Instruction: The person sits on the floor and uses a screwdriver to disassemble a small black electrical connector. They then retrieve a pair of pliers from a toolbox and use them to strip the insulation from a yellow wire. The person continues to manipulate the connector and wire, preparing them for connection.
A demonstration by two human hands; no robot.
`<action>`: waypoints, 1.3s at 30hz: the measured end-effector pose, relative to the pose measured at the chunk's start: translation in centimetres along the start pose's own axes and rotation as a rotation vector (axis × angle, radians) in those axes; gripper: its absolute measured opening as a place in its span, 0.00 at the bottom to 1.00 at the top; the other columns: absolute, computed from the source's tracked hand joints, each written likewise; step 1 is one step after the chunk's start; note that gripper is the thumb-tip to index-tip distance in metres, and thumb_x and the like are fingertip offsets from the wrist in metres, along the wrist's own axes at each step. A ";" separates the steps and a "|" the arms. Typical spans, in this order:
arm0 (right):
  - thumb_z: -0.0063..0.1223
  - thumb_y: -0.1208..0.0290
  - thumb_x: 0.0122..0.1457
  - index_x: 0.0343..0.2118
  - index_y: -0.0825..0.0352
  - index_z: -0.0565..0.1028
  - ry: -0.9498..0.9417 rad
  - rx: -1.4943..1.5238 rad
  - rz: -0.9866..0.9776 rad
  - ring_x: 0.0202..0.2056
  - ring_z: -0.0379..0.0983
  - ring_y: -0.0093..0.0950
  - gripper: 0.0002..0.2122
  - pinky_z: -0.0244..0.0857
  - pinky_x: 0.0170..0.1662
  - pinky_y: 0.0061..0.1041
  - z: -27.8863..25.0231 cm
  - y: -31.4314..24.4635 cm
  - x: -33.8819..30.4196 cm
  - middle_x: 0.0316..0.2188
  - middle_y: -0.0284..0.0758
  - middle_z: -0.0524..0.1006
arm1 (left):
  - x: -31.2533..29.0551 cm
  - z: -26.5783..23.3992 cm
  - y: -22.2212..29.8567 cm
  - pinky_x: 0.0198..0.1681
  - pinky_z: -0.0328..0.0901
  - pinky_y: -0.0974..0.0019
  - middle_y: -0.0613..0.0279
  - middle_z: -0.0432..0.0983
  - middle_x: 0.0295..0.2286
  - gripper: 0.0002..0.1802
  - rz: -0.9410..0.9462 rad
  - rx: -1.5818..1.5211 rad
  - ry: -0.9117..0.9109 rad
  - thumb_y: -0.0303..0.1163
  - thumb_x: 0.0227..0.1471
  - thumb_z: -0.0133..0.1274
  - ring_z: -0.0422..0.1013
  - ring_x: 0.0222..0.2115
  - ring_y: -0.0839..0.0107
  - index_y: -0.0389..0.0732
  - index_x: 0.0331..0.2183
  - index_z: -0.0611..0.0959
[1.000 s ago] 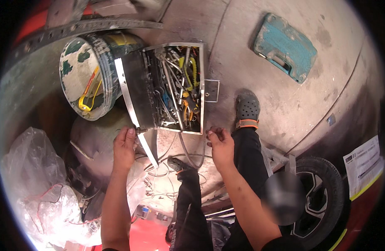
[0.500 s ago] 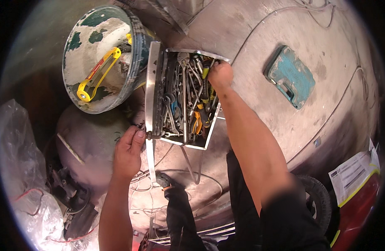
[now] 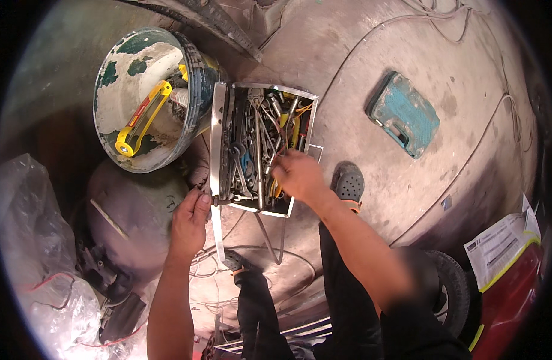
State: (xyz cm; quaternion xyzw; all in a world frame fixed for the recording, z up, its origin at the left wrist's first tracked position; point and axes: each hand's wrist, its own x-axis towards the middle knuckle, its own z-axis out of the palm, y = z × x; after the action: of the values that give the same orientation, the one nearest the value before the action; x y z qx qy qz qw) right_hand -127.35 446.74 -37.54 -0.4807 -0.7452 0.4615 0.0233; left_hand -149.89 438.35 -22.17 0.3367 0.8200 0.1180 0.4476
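OK, toolbox (image 3: 312,120): rectangular metal, bright bare rim, dark grubby inside; on floor (image 3: 360,72), ctr of view, just left of R shoe (image 3: 348,181).
Lid (image 3: 217,138): swung up along left side, seen nearly edge-on, silvery edge.
Side handle (image 3: 315,146): thin wire loop, right wall.
Contents: crammed, mostly steel, pieces crossing; long bar (image 3: 261,168) lengthwise, grey wrench (image 3: 238,168) nearer lid, bit of blue next to it, yellow-handled tool (image 3: 295,132) toward right wall, orange handles (image 3: 279,190) low, partly under R hand (image 3: 298,174).
L hand (image 3: 189,225): fingers bent, thumb close to index, at lid's lower corner; can't tell if it grips the edge.
R hand: fingers curled down over tools, lower right of box; tips partly hidden, can't tell what, if anything, is pinched.
Bucket (image 3: 113,99): tipped on side, left of lid, off-white inside w/ green patches; yellow-and-red hacksaw (image 3: 142,114) within.
Case (image 3: 417,117): teal, dusty, flat on floor, well apart, far right of box.
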 end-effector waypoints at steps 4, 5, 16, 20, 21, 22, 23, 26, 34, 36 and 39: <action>0.49 0.57 0.56 0.35 0.61 0.80 -0.370 -0.269 0.037 0.41 0.76 0.36 0.14 0.68 0.44 0.38 -2.2 -2.1 2.2 0.38 0.40 0.79 | -0.2 -0.6 -0.1 0.28 0.61 0.64 0.59 0.68 0.19 0.19 -0.030 0.045 0.008 0.43 0.63 0.46 0.64 0.22 0.70 0.36 0.29 0.71; 0.52 0.59 0.54 0.35 0.62 0.80 -0.240 -0.232 -0.066 0.42 0.76 0.36 0.13 0.68 0.44 0.38 -3.1 -1.1 3.4 0.38 0.40 0.78 | -0.1 -0.6 -0.3 0.28 0.62 0.64 0.59 0.68 0.19 0.19 -0.032 0.030 0.002 0.43 0.63 0.46 0.64 0.22 0.71 0.36 0.29 0.71; 0.59 0.63 0.50 0.38 0.62 0.78 0.046 -0.664 -0.204 0.43 0.73 0.37 0.13 0.66 0.46 0.38 -3.7 6.1 8.8 0.42 0.37 0.74 | -0.2 0.4 -0.4 0.28 0.63 0.61 0.54 0.67 0.19 0.18 -0.015 0.003 0.017 0.42 0.63 0.47 0.64 0.21 0.64 0.36 0.29 0.72; 0.55 0.65 0.56 0.37 0.67 0.76 0.294 -0.290 -0.225 0.38 0.73 0.35 0.11 0.67 0.40 0.37 -6.2 2.9 3.8 0.37 0.38 0.74 | -0.3 0.8 -0.3 0.29 0.63 0.58 0.49 0.69 0.20 0.16 0.044 0.062 0.069 0.40 0.62 0.47 0.64 0.21 0.56 0.35 0.29 0.73; 0.53 0.67 0.58 0.38 0.68 0.76 0.341 -0.186 -0.199 0.37 0.74 0.34 0.10 0.68 0.39 0.37 -6.9 3.1 2.2 0.37 0.39 0.74 | -0.1 1.0 0.1 0.29 0.63 0.58 0.49 0.69 0.20 0.17 0.044 0.054 0.076 0.40 0.62 0.47 0.64 0.21 0.56 0.35 0.29 0.73; 0.52 0.67 0.60 0.38 0.69 0.75 0.364 0.090 -0.005 0.36 0.74 0.32 0.10 0.68 0.38 0.35 -7.9 3.1 0.2 0.37 0.38 0.75 | -0.1 1.3 0.7 0.29 0.63 0.58 0.49 0.69 0.20 0.17 0.048 0.044 0.072 0.40 0.62 0.47 0.64 0.21 0.56 0.35 0.28 0.73; 0.50 0.68 0.62 0.38 0.69 0.75 0.389 0.362 0.193 0.35 0.74 0.29 0.09 0.68 0.37 0.34 -8.7 3.2 -1.5 0.36 0.38 0.75 | -0.4 1.7 0.9 0.29 0.63 0.58 0.49 0.69 0.20 0.18 0.052 0.034 0.071 0.40 0.62 0.47 0.65 0.21 0.55 0.35 0.28 0.73; 0.44 0.69 0.66 0.40 0.71 0.74 0.361 0.603 0.473 0.31 0.72 0.22 0.10 0.67 0.34 0.24 -8.3 8.1 -6.7 0.34 0.35 0.76 | -0.9 4.0 -0.1 0.27 0.62 0.58 0.49 0.68 0.19 0.17 0.088 0.036 0.130 0.39 0.61 0.49 0.63 0.20 0.56 0.35 0.27 0.72; 0.44 0.79 0.58 0.45 0.68 0.72 0.116 0.399 0.160 0.35 0.75 0.34 0.12 0.68 0.41 0.30 3.0 8.1 -11.7 0.35 0.41 0.76 | -0.9 4.8 -0.3 0.26 0.61 0.61 0.53 0.67 0.18 0.17 0.070 0.050 0.196 0.39 0.61 0.49 0.61 0.19 0.64 0.36 0.26 0.73; 0.48 0.76 0.54 0.48 0.66 0.71 -0.103 0.158 0.192 0.35 0.76 0.37 0.17 0.69 0.42 0.34 5.9 4.6 -9.8 0.37 0.42 0.76 | -0.6 3.6 0.2 0.26 0.60 0.63 0.57 0.67 0.17 0.17 0.019 0.048 0.172 0.40 0.61 0.49 0.61 0.20 0.69 0.36 0.27 0.74; 0.52 0.71 0.53 0.49 0.62 0.71 -0.326 -0.183 -0.003 0.36 0.77 0.36 0.18 0.69 0.36 0.36 7.2 -0.4 -6.2 0.36 0.40 0.77 | -0.2 1.2 -0.7 0.26 0.59 0.67 0.64 0.66 0.18 0.18 -0.027 0.001 0.125 0.41 0.62 0.48 0.60 0.21 0.76 0.36 0.27 0.75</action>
State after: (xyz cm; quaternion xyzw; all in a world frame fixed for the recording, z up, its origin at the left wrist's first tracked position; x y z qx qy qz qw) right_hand -127.75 437.30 -38.83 -0.3985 -0.7787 0.4636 -0.1408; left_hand -149.14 437.58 -23.00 0.3179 0.8508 0.1324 0.3969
